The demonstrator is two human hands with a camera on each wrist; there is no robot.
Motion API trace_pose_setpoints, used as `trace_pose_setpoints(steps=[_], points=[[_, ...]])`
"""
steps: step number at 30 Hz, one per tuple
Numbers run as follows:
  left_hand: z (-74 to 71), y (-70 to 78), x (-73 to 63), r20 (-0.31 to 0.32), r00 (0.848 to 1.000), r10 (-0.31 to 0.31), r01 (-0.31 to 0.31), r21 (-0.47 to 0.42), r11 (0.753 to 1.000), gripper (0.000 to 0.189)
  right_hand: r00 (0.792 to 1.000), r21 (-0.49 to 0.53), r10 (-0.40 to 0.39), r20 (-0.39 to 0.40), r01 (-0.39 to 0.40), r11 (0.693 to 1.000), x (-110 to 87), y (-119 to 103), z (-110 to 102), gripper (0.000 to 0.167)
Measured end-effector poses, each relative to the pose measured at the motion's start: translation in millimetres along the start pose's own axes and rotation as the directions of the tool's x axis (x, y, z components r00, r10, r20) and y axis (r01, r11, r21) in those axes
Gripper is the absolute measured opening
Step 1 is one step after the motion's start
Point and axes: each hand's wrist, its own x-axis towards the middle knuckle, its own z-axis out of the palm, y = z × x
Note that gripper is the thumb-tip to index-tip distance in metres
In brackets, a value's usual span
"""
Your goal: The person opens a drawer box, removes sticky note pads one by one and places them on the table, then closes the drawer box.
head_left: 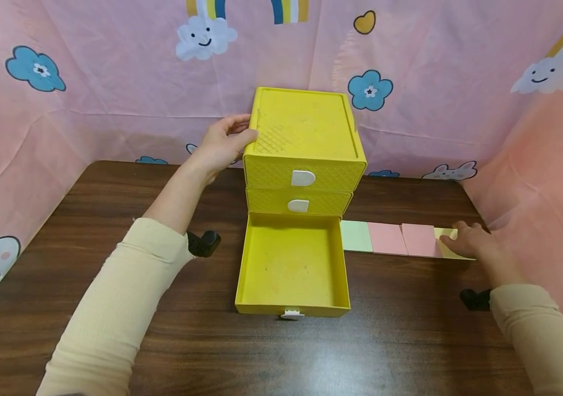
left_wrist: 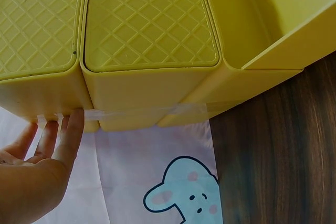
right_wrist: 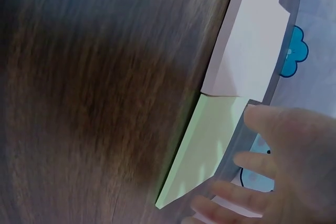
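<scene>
A yellow drawer unit point(head_left: 306, 124) stands at the back of the table, its bottom drawer point(head_left: 291, 264) pulled out with nothing inside. My left hand point(head_left: 224, 144) rests against the unit's upper left side, thumb at the top edge. In the left wrist view, the fingertips point(left_wrist: 76, 116) touch the side wall. My right hand point(head_left: 474, 242) hovers over the yellow sticky note pad point(head_left: 444, 242) with fingers spread, holding nothing. That pad point(right_wrist: 202, 145) ends a row with two pink pads point(head_left: 387, 238) and a green pad point(head_left: 357, 236) beside the unit.
The brown wooden table point(head_left: 385, 341) stretches out in front of the unit. A pink patterned cloth point(head_left: 127, 71) hangs behind and along both sides. Two closed drawers with white handles point(head_left: 303, 177) sit above the pulled-out one.
</scene>
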Motion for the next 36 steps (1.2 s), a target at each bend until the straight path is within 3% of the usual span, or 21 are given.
trace_pose_setpoints(steps=[16, 21, 31, 36], points=[[-1.0, -1.5, -1.7, -0.008, 1.000, 0.005, -0.005, 0.000, 1.000, 0.055, 0.977, 0.016, 0.022, -0.214, -0.019, 1.000, -8.6, -12, 3, 0.057], [-0.6, -2.5, -2.1, -0.010, 1.000, 0.007, -0.007, 0.009, 1.000, 0.055, 0.953, 0.009, -0.014, -0.301, 0.018, 1.000, -12.2, -19, 6, 0.052], [-0.5, -2.2, -0.5, -0.006, 1.000, 0.012, -0.012, 0.014, 1.000, 0.055, 0.915, -0.015, -0.081, -0.395, 0.082, 0.997, -18.7, -40, 8, 0.050], [-0.4, -2.1, -0.7, -0.002, 1.000, 0.011, -0.011, 0.016, 1.000, 0.055, 0.870, -0.048, -0.146, -0.471, 0.140, 0.989, -23.9, -54, 8, 0.048]])
